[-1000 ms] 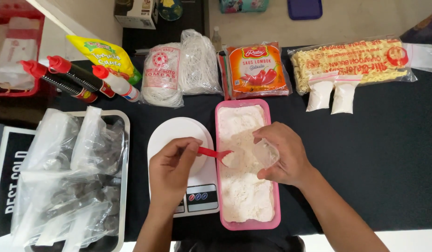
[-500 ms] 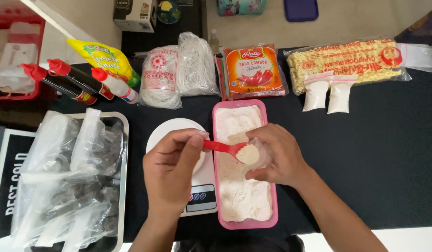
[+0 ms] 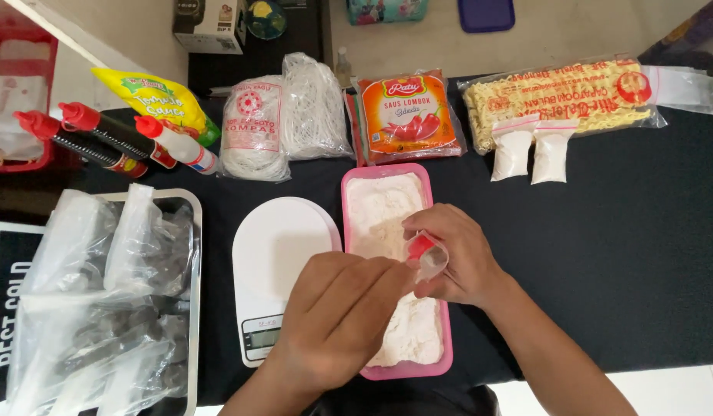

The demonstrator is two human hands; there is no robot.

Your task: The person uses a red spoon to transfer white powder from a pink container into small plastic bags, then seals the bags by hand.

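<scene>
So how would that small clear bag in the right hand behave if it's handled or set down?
The bag looks like thin clear film pinched by the right hand, so probably floppy and shapeless. It seems to hold little so far, so likely very light. Set down open over the pink tray of white powder, it would probably slump and spill.

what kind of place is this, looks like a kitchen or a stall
Likely a small home food-packing setup: a kitchen scale, a pink tub of white powder, small filled bags and sauce bottles on a black-covered table.
</scene>
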